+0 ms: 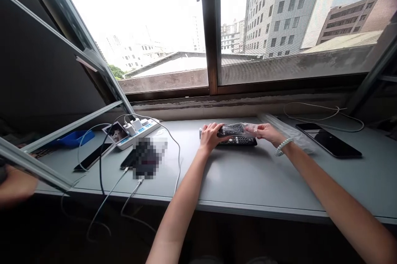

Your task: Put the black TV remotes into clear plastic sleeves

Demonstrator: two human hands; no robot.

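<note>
Above the desk, my left hand (211, 135) is closed around the left end of a dark remote control (231, 130). Clear plastic wrap (249, 127) covers at least its right part. The thumb and fingers of my right hand (267, 132) pinch that wrap at the right end; a beaded bracelet circles the wrist. Just below and partly behind the held remote, a second black remote (240, 141) with rows of light buttons lies on the desk. My left hand hides the left ends of both.
Crumpled clear plastic (297, 140) lies beyond my right wrist, beside a large black phone or tablet (328, 140). Left stand a power strip (139, 132) with plugs, cables, a dark phone (93, 157) and a blue tray (74, 138). Another person's arm (17, 185) shows far left, behind a metal frame.
</note>
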